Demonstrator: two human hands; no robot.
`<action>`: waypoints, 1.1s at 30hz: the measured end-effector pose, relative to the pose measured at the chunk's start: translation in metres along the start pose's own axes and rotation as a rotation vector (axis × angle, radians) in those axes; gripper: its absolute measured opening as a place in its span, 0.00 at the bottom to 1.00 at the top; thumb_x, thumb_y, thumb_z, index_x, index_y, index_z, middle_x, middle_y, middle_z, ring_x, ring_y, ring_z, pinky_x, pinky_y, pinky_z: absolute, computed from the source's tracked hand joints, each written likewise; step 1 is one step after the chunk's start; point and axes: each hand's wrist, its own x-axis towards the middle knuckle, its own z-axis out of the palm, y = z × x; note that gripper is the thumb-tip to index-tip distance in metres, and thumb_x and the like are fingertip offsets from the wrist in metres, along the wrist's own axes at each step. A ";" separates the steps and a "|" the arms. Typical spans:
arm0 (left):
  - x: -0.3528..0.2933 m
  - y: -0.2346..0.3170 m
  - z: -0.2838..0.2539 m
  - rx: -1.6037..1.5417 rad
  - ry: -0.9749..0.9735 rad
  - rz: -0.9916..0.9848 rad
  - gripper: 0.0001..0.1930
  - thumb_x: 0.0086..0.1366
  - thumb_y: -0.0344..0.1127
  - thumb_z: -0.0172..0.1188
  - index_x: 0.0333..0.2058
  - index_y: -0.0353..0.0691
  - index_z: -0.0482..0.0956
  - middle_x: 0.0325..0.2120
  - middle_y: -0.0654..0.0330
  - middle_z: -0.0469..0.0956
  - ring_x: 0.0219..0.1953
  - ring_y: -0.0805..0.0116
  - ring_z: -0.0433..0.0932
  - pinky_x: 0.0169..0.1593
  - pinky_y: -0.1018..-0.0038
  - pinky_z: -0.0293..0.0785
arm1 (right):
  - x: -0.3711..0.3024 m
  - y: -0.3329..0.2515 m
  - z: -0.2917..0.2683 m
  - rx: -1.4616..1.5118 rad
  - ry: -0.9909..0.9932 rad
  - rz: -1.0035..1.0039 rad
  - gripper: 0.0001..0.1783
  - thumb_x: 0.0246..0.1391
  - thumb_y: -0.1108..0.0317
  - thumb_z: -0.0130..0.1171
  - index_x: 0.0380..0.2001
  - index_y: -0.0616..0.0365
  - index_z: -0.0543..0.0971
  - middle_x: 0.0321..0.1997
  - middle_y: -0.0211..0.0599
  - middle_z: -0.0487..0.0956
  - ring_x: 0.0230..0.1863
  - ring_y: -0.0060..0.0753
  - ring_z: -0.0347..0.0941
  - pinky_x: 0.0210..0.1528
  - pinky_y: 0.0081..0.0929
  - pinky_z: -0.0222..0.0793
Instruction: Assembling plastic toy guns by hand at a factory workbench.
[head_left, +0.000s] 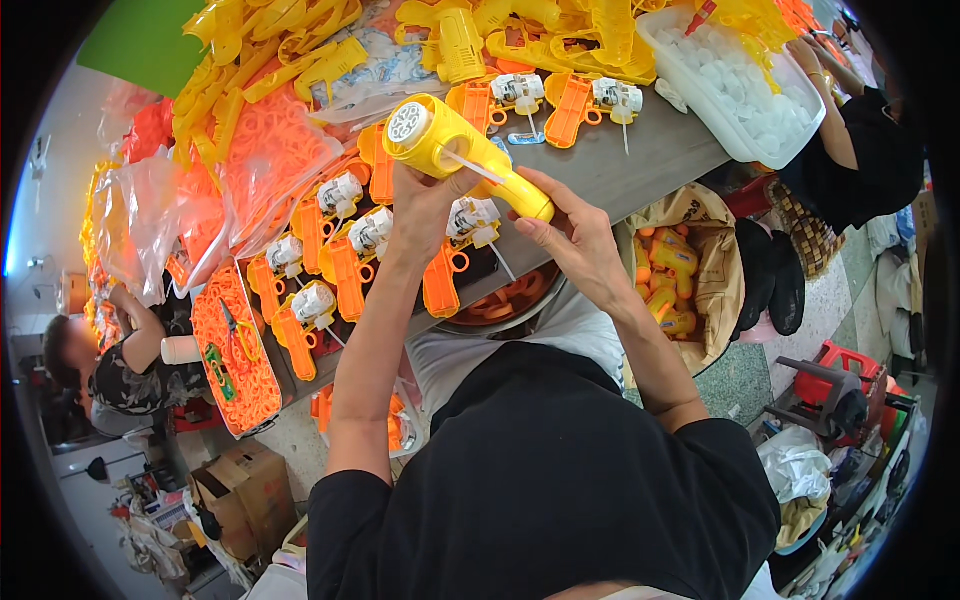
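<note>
Above the near edge of the table I hold a yellow toy bubble gun (470, 142), tilted, its white round nozzle with several holes facing up and left. A thin white tube sticks out across its side. My left hand (424, 208) is wrapped under the barrel, its fingers partly hidden behind it. My right hand (578, 238) grips the handle end, thumb on the near side. Around them on the table lie orange half-shells, such as this orange handle shell (440, 280), with white motor units (473, 220) and white tubes attached.
Yellow shells (460, 45) pile up along the far side. A white bin (745, 130) holds translucent caps. Left stands a tray of orange parts (235, 390) with scissors (238, 328). A brown sack (715, 300) contains yellow guns. Other people work at both sides.
</note>
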 end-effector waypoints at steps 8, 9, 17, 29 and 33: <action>0.017 0.015 0.031 0.386 -0.149 -0.116 0.37 0.50 0.31 0.76 0.56 0.36 0.66 0.55 0.55 0.69 0.55 0.61 0.75 0.57 0.64 0.74 | 0.006 0.007 -0.052 0.296 0.102 0.042 0.31 0.70 0.49 0.45 0.65 0.61 0.66 0.62 0.40 0.72 0.58 0.31 0.72 0.57 0.33 0.73; 0.022 0.018 0.037 0.381 -0.161 -0.119 0.37 0.50 0.31 0.76 0.56 0.36 0.66 0.55 0.55 0.69 0.55 0.61 0.75 0.57 0.64 0.74 | 0.009 0.002 -0.057 0.292 0.114 0.043 0.31 0.70 0.49 0.45 0.65 0.61 0.66 0.62 0.40 0.72 0.58 0.31 0.72 0.57 0.33 0.73; 0.073 -0.021 0.064 1.204 -0.768 0.006 0.41 0.47 0.45 0.74 0.61 0.50 0.66 0.51 0.52 0.70 0.53 0.49 0.74 0.57 0.56 0.69 | 0.007 0.046 -0.097 0.482 0.124 0.240 0.29 0.67 0.60 0.53 0.67 0.57 0.63 0.61 0.37 0.72 0.57 0.28 0.73 0.56 0.29 0.74; 0.129 -0.032 0.107 1.335 -1.379 0.533 0.30 0.42 0.32 0.76 0.45 0.40 0.73 0.43 0.59 0.71 0.51 0.57 0.71 0.52 0.61 0.72 | 0.029 0.072 -0.125 0.534 -0.095 0.439 0.22 0.69 0.67 0.49 0.62 0.63 0.65 0.56 0.40 0.77 0.52 0.35 0.80 0.56 0.34 0.78; 0.145 -0.037 0.135 1.472 -1.659 0.390 0.32 0.35 0.35 0.78 0.41 0.36 0.72 0.37 0.58 0.71 0.46 0.56 0.72 0.49 0.63 0.74 | 0.029 0.082 -0.125 0.466 -0.027 0.470 0.19 0.69 0.65 0.51 0.58 0.65 0.70 0.56 0.40 0.77 0.53 0.34 0.79 0.57 0.34 0.78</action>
